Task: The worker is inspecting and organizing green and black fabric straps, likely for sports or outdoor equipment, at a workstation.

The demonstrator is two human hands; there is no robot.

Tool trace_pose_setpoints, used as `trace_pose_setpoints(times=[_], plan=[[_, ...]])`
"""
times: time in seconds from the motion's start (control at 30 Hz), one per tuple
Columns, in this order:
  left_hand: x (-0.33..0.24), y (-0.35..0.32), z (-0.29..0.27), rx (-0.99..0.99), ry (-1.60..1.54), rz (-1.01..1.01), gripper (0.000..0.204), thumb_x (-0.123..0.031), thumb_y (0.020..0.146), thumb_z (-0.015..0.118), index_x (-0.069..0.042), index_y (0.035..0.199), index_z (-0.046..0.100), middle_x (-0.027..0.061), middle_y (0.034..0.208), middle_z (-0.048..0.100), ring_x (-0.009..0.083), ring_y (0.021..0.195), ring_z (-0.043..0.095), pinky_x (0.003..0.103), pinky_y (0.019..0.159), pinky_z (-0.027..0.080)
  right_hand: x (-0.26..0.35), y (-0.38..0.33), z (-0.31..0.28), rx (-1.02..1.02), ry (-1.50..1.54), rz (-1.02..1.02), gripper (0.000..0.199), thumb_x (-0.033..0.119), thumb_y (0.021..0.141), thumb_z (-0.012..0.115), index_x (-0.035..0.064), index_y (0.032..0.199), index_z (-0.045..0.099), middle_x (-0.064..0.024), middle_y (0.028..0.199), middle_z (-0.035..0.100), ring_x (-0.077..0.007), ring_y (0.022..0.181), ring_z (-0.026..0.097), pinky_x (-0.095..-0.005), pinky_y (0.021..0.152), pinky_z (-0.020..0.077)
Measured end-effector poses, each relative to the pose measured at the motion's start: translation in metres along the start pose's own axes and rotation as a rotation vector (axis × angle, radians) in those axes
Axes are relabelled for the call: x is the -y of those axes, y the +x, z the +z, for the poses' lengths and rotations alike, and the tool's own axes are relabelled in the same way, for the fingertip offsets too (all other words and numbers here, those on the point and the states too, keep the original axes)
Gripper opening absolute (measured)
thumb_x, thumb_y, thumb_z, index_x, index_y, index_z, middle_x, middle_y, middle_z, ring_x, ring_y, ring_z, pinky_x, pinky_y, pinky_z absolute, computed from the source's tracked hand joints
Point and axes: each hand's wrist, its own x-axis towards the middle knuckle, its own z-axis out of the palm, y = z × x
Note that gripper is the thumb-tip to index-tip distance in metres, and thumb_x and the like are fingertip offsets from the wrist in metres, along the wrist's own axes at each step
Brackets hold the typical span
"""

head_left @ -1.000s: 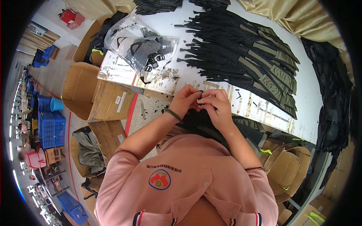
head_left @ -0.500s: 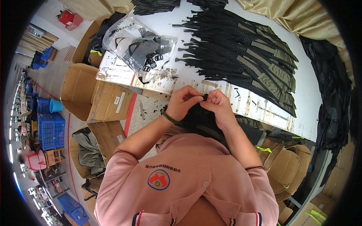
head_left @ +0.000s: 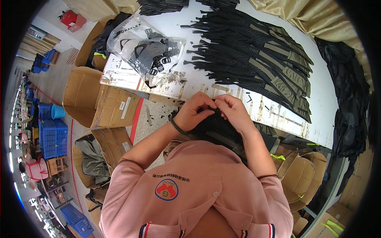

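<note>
My left hand [head_left: 195, 111] and my right hand [head_left: 233, 112] meet at the near edge of the white table [head_left: 222, 85], fingertips pinched together on a black fabric piece [head_left: 214, 126] that hangs down into my lap. A dark band circles my left wrist. What sits between the fingertips is too small to tell. On the table beyond my hands lies a long row of black mesh straps with olive patches [head_left: 258, 63].
A clear plastic bag of black buckles [head_left: 149, 53] lies at the table's left end. Cardboard boxes [head_left: 105, 105] stand on the floor to my left, blue crates [head_left: 53, 137] farther left. Black fabric [head_left: 351, 103] drapes at the right; more boxes [head_left: 299, 174] sit under the table.
Both hands stay pinched on the black piece at the table edge; the fingers have shifted slightly, working the fabric. Nothing else moved.
</note>
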Motion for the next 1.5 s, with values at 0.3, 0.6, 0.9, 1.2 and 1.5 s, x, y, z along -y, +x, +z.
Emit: trace_pose_setpoints(times=[0.3,0.6,0.9,1.2,1.5], plan=[[-0.01,-0.018,0.01,0.061,-0.283,-0.291,0.028,-0.001,0.08,0.066,-0.007,0.104,0.051,0.0027,0.084,0.053,0.0098,0.07,0.052,0.024,0.061,0.044,-0.008,0.006,-0.001,-0.042,-0.22,-0.31,0.009,0.009,0.087,0.059,0.0007,0.09,0.06,-0.0061,0.076,0.061,-0.0116,0.067,0.054,-0.026,0.062,0.0438],[0.022,-0.087,-0.033,-0.305,0.604,-0.289,0.043,-0.011,0.076,0.074,-0.007,0.112,0.05,0.0046,0.095,0.048,0.0065,0.061,0.044,0.02,0.055,0.04,0.003,0.049,-0.14,-0.716,-1.478,-0.398,0.05,0.007,0.069,0.071,0.0134,0.117,0.056,-0.0074,0.103,0.055,-0.0266,0.096,0.052,-0.0408,0.083,0.0395],[0.018,0.017,-0.01,-0.088,-0.511,-0.671,0.038,-0.033,0.095,0.05,-0.003,0.116,0.053,0.0077,0.101,0.061,0.0105,0.063,0.056,0.023,0.058,0.046,0.022,0.003,-0.103,-0.474,-1.415,-0.742,0.034,-0.006,0.066,0.058,0.0051,0.097,0.066,-0.0075,0.078,0.052,-0.0241,0.077,0.052,-0.0351,0.069,0.0383],[0.059,0.057,-0.017,-0.353,-0.74,-0.642,0.028,-0.026,0.092,0.056,-0.004,0.109,0.061,0.0018,0.082,0.06,0.0105,0.062,0.057,0.023,0.057,0.046,-0.005,-0.111,-0.087,-0.142,-1.489,-0.437,0.02,0.003,0.07,0.063,0.007,0.089,0.068,-0.0073,0.075,0.051,-0.0233,0.078,0.053,-0.0347,0.072,0.0385],[0.03,0.029,-0.01,-0.332,-0.375,-0.455,0.02,-0.003,0.083,0.064,-0.004,0.103,0.06,0.0015,0.074,0.06,0.0079,0.055,0.056,0.019,0.05,0.044,-0.014,-0.035,-0.037,-0.216,-0.619,-0.464,0.04,0.016,0.081,0.068,0.0035,0.116,0.054,-0.0154,0.101,0.061,-0.0293,0.095,0.059,-0.0364,0.082,0.0466]])
